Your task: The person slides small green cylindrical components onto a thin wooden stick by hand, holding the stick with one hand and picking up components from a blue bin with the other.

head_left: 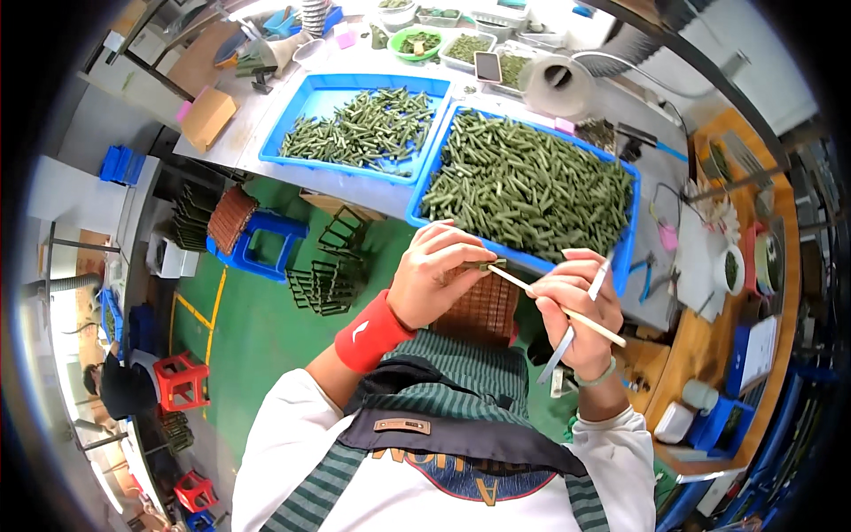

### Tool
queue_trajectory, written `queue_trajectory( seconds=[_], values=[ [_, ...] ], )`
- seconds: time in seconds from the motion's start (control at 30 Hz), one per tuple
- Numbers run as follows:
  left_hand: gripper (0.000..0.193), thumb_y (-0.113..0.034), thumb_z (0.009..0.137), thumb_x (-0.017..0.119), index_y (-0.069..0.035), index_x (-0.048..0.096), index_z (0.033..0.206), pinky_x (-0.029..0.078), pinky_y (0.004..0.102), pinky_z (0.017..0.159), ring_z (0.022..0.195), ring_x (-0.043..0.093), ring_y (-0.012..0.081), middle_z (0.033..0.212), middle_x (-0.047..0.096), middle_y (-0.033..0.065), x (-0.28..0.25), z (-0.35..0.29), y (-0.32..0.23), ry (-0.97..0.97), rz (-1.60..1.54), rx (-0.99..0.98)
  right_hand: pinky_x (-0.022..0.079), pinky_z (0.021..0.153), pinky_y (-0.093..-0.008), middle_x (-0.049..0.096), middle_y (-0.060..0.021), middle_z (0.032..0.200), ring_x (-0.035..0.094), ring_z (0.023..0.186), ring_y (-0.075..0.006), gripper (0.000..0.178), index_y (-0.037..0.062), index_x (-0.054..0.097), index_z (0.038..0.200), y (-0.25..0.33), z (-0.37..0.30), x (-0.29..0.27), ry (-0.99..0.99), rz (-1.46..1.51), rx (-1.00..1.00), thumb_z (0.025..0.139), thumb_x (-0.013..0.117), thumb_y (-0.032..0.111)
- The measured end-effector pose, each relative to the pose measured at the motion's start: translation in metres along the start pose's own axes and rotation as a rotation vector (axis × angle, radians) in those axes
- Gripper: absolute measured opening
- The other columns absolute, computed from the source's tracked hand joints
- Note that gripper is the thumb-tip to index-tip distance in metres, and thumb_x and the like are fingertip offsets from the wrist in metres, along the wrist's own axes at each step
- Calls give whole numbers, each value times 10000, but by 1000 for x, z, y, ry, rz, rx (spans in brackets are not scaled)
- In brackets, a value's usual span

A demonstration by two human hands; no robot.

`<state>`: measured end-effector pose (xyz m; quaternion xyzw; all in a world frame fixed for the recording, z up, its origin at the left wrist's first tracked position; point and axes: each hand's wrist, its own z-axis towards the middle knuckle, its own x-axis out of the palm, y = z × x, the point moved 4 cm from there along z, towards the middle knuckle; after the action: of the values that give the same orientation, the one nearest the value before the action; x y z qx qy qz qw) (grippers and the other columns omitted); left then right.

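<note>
Pinching a green piece [497, 263], fingertips [480, 254] closed, the left hand [439, 273] faced the right hand [581, 306] at three o'clock, curled round stick [511, 279] and metal strip [556, 355].

i count two hands of my own, one left hand [434, 273] and one right hand [585, 300]. my left has one small green piece [499, 263]; my right has two things, one pale stick [511, 277] and one flat grey strip [556, 355]. i wear one red wristband [368, 337] and one thinner wrist strap [596, 376]. before me are two blue trays [306, 105] [632, 222], their green pieces [532, 186] too many to count, and past them one phone [487, 66] and one green bowl [417, 58]. to my left i see two red stools [182, 377] [195, 490].
</note>
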<state>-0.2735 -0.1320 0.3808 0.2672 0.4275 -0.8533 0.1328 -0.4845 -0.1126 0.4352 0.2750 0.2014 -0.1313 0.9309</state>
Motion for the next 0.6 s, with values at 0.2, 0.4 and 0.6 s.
queue_trajectory(
  seconds=[0.2, 0.4, 0.6],
  values=[
    [259, -2, 804, 812, -56, 764, 1053, 572, 380, 886, 975, 714, 282, 1032, 757, 99, -38, 35, 101, -95, -226, -82, 547, 890, -470, 748, -45, 833, 676, 784, -248, 100, 52, 625, 954, -51, 58, 64, -76, -44, 15, 1015, 641, 129],
    [254, 9, 813, 813, -42, 765, 1057, 582, 355, 842, 954, 720, 272, 1042, 752, 105, -72, 64, 153, -170, -293, -35, 552, 902, -481, 746, -46, 835, 683, 777, -238, 71, 57, 629, 993, -67, 117, 110, -13, -87, -67, 1022, 632, 121],
    [257, -1, 816, 816, -53, 769, 1064, 577, 352, 834, 961, 718, 262, 1044, 752, 96, -53, 74, 184, -303, -260, -32, 561, 887, -483, 751, -66, 839, 680, 780, -234, 123, 45, 650, 989, -119, 119, 115, 20, -16, -155, 1029, 621, 158]
  ],
)
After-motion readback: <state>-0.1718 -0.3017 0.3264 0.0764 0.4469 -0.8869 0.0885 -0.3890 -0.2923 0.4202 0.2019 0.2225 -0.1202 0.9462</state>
